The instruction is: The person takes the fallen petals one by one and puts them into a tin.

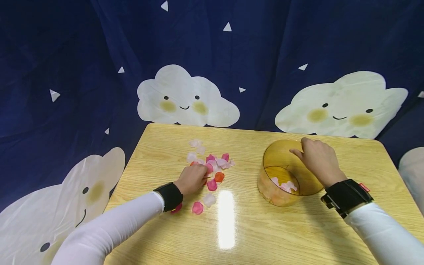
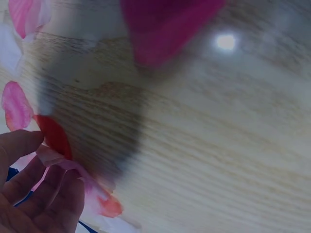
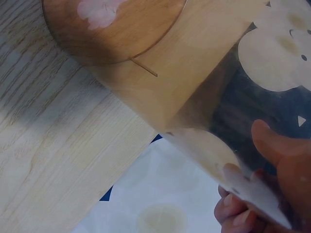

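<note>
My left hand (image 1: 193, 179) is low over the left part of the wooden table, at a scatter of artificial-looking petals (image 1: 218, 162) in pink, white and red. In the left wrist view, thumb and curled fingers pinch at a red petal (image 2: 56, 138) and pink petals (image 2: 87, 182). On the right, my right hand (image 1: 318, 160) grips the rim of a clear amber round container (image 1: 278, 156), thumb on the inner side and fingers outside. A few pale pink petals (image 1: 288, 186) lie on the container's bottom, also visible in the right wrist view.
Loose petals lie nearer the front, among them a pink petal (image 1: 197, 208) and a white petal (image 1: 209, 200). The wooden table (image 1: 251, 235) carries a bright light reflection. Behind it hangs a dark blue curtain (image 1: 258, 48) with smiling clouds.
</note>
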Motion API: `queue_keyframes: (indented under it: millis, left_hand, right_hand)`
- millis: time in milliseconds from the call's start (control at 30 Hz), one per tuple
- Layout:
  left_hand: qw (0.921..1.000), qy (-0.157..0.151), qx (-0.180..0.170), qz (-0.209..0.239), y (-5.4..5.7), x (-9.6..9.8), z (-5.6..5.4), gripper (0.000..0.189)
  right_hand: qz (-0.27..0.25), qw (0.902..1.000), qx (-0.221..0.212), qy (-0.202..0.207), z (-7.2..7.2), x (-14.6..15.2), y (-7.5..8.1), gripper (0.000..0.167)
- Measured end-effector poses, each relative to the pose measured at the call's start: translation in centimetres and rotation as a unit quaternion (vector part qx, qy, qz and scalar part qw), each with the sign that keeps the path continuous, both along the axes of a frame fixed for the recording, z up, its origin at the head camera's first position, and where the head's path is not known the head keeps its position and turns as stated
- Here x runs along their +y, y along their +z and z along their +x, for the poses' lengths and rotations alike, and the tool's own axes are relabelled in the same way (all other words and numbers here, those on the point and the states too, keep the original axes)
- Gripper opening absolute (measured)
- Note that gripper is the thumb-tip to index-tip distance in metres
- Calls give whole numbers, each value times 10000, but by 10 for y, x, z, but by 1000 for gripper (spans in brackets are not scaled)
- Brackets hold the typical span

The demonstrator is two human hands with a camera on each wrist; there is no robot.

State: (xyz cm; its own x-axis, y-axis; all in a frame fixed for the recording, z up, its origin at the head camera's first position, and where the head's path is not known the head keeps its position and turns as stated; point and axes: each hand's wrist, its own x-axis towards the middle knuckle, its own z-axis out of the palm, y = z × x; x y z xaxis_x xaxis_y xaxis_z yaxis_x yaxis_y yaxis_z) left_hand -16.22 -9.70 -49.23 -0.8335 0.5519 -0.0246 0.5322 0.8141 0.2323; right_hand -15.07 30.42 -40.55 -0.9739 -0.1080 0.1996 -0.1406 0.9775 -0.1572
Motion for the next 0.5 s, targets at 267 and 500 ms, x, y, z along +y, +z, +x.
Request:
queue_keyframes:
  millis: [267,500]
  left_hand:
    - [9995,117,224,-210,-4,-1,0,18]
    - [9983,209,424,-350,1,0,-4,23]
  right_hand:
    - [0,10000,-72,-28,0,-1,0,43]
    - [-17,9999,-69,-71,0,0,1,44]
